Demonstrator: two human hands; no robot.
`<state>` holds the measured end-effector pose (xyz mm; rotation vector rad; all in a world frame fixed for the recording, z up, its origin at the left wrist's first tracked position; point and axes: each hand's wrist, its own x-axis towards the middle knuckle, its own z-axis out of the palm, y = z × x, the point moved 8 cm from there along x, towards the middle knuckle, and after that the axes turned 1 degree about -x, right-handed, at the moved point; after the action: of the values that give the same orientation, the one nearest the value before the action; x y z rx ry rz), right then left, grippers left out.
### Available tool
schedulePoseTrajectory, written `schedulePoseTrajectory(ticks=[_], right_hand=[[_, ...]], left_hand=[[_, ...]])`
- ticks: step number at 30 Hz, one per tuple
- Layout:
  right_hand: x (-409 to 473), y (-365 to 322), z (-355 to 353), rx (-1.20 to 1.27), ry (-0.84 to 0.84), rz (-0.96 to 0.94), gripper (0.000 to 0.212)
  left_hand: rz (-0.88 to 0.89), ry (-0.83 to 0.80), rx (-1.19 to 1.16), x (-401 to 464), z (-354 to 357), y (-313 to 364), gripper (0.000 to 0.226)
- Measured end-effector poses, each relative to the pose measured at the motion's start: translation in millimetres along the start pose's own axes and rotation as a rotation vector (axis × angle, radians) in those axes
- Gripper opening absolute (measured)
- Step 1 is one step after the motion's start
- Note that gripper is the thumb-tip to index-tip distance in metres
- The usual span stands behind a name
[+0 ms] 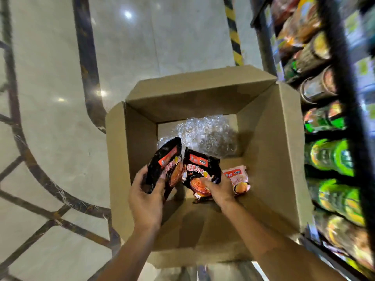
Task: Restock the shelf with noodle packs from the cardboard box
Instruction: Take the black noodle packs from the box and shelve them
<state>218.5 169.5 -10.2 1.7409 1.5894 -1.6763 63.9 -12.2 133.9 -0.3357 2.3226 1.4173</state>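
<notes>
Each hand (146, 201) (220, 189) grips a black noodle pack (168, 165) (199, 173); lettering seemingly Chinese.

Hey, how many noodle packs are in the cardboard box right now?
3. A black pack gripped by the left hand, a second black pack gripped by the right hand, and a pink pack lying on the box floor. More may hide under the clear plastic.

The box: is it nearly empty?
Nearly. The box shows bare floor, crumpled plastic, one pink pack and two black packs in hands.
</notes>
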Motion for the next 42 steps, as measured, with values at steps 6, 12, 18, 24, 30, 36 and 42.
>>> schedulePoseTrajectory(ticks=[6, 12, 18, 24, 30, 36, 42], right_hand=[[-128, -100, -106, 0.103, 0.053, -0.090, 0.042], [-250, -175, -181, 0.097, 0.085, -0.280, 0.021], [-378, -204, -232, 0.180, 0.141, -0.427, 0.019], [-497, -196, -281, 0.281, 0.329, -0.510, 0.026], [-604, -153, -336, 0.470, 0.475, -0.546, 0.027], [-690, -78, -397, 0.557, 0.670, -0.552, 0.016], [-804, 47, -446, 0.646, 0.867, -0.555, 0.006]], left_hand=[[0.121, -0.156, 0.080, -64, -45, 139, 0.035], [0.191, -0.286, -0.015, -115, -83, 237, 0.042], [0.313, -0.440, -0.008, -160, -127, 307, 0.043], [0.428, -0.575, 0.026, -208, -161, 364, 0.036], [0.560, -0.749, 0.047, -274, -161, 403, 0.035], [0.679, -0.945, 0.043, -375, -119, 432, 0.021], [0.729, -1.251, 0.015, -526, -71, 422, 0.041]])
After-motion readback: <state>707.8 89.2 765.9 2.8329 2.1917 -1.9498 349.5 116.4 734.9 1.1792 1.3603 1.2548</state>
